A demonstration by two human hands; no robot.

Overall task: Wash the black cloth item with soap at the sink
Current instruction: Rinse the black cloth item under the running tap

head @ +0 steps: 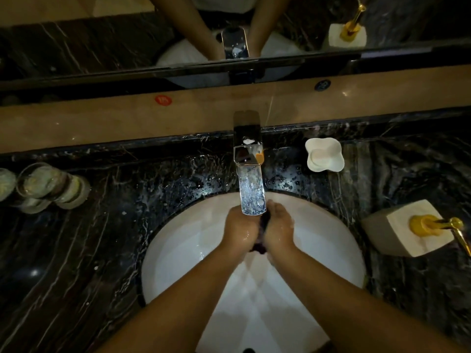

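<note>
Black cloth item, mid-frame under the faucet, looks soft and limp (probably slippery), bunched between gripping left hand and right hand.

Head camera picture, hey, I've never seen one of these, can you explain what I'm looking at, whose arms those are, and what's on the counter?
There is no machine here. The one picture comes from a wide-angle camera worn on a person's head, looking down, so the two arms coming up from the bottom are the wearer's own.

The left hand and right hand are pressed together over a white sink, just below the end of a shiny tap. Between them they hold a black cloth item, mostly hidden by the hands.

On the dark marble counter sit a white soap dish behind the sink on the right, a square dispenser with a gold pump further right, and some glass tumblers on the left. The strip along the top is a mirror reflecting the arms.
</note>
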